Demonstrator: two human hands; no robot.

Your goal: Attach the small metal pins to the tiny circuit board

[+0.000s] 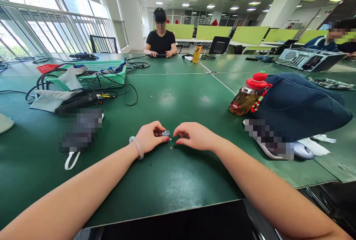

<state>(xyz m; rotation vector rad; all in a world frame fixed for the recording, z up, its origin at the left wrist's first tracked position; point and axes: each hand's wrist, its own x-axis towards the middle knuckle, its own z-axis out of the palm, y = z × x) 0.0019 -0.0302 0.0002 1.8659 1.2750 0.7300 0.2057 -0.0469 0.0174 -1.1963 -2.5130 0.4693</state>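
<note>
My left hand (151, 136), with a pale bangle at its wrist, pinches a small silver-and-dark patterned piece (165, 133) between thumb and fingers, low over the green table. Just to the right is my right hand (191, 135), its fingers curved and thumb apart from them, with nothing visible between them. A gap separates its fingertips from the patterned piece. Tiny bits (171, 148) lie on the tabletop below the two hands; what they are is too small to tell.
Green table (167, 180) holds a green basket (111, 80) with cables, a dark pouch (82, 129), a red-lidded bottle (244, 97), a navy bag (300, 106), a mouse (303, 150) and a computer case (307, 59). A person (160, 40) sits opposite; others sit far right.
</note>
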